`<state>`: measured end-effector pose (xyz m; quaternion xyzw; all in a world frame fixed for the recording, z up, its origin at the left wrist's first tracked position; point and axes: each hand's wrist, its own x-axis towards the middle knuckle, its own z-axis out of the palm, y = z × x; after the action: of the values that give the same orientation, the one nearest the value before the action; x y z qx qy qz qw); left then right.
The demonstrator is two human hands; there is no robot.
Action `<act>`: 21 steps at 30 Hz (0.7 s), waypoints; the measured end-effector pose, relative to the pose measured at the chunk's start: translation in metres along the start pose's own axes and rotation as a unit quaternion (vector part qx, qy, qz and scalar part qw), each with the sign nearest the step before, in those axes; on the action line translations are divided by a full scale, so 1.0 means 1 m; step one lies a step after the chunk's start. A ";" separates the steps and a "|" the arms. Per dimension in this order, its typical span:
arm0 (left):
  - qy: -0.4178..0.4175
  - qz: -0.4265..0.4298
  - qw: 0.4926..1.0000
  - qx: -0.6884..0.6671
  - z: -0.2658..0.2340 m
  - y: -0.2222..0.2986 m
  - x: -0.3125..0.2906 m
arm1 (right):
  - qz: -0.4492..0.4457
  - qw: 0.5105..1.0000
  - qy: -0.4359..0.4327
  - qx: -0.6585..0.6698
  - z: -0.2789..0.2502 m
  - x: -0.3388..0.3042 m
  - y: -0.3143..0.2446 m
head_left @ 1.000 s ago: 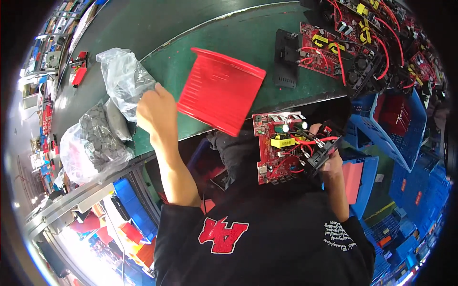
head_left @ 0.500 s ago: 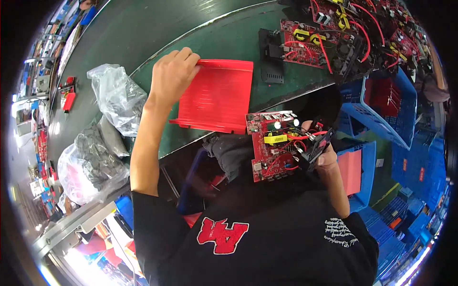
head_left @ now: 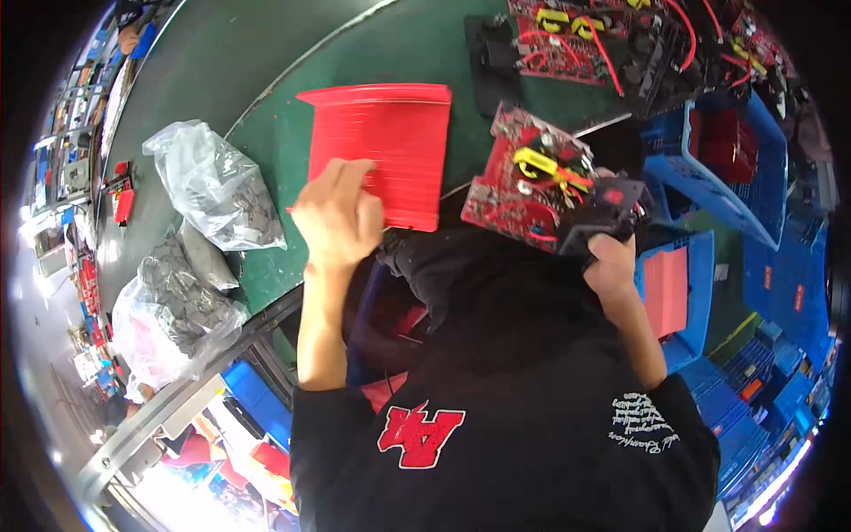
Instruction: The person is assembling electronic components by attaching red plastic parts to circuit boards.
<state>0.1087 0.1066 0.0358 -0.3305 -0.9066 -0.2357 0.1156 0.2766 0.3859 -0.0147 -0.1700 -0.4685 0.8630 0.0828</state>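
Note:
A red ribbed casing panel point(head_left: 403, 146) with raised edges lies on the green bench top point(head_left: 266, 133). My left hand point(head_left: 339, 217) is over the panel's near left corner, fingers loosely bent and apart, holding nothing that I can see. My right hand point(head_left: 612, 257) grips a red circuit board point(head_left: 523, 199) by the black end plate point(head_left: 612, 208) at its right end. The board carries a yellow-wrapped part and red wires. It is tilted in the air, right of the panel and over the bench's near edge. Some right-hand fingers are hidden behind the end plate.
More red circuit boards point(head_left: 567, 58) with wires and black end plates crowd the far right of the bench. Clear bags of grey parts point(head_left: 222, 191) lie at the left. Blue crates point(head_left: 736, 208) stand at the right, one holding a red panel point(head_left: 665, 293).
My left hand has left the panel's far left edge and come down to its near left corner. The circuit board in my right hand has risen and turned.

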 end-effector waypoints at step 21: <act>-0.036 -0.010 0.999 -0.032 0.001 -0.007 -0.003 | -0.031 0.996 -0.084 0.015 0.028 0.009 0.024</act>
<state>0.1060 0.1012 0.0311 -0.3335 -0.9054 -0.2534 0.0698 0.2580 0.3538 -0.0229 -0.0816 -0.4661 0.8780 0.0724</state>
